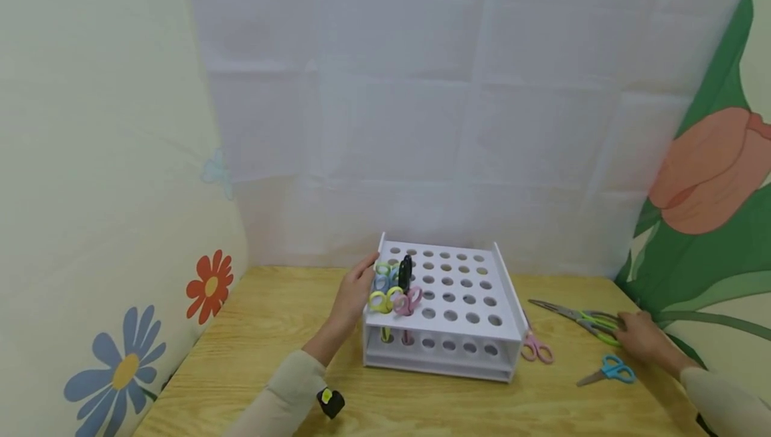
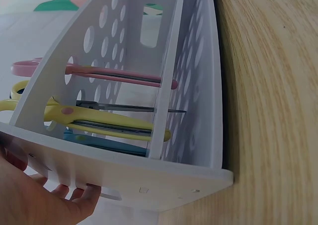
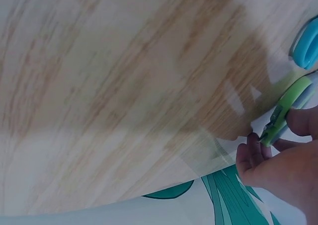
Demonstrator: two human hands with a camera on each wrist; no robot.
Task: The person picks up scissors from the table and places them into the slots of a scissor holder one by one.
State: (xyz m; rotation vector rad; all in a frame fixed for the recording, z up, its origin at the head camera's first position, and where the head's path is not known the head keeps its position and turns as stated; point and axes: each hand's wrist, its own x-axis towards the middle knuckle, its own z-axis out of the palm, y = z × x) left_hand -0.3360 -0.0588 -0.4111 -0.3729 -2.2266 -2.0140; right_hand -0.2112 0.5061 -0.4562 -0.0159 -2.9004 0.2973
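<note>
My left hand [image 1: 351, 296] rests along the left side of a white rack with rows of round holes [image 1: 464, 266]. In the left wrist view its fingertips touch the outer face of the side panel [image 2: 134, 183]. Several small scissors stand in the rack's left holes, among them yellow scissors [image 1: 378, 301], pink scissors [image 1: 408, 302] and a black-handled pair [image 1: 405, 275]. Over at the right, my right hand [image 1: 646, 338] pinches the handles of long-bladed green-and-grey scissors [image 1: 593, 323], which lie low over the table, points toward the rack.
Blue-handled scissors [image 1: 614, 369] lie on the wooden table [image 1: 560, 403], just in front of the green-and-grey pair. Beside the rack's right wall lie pink scissors [image 1: 538, 348], partly hidden by it. A white sheet [image 1: 421, 122] hangs behind, with flower-printed walls at both sides.
</note>
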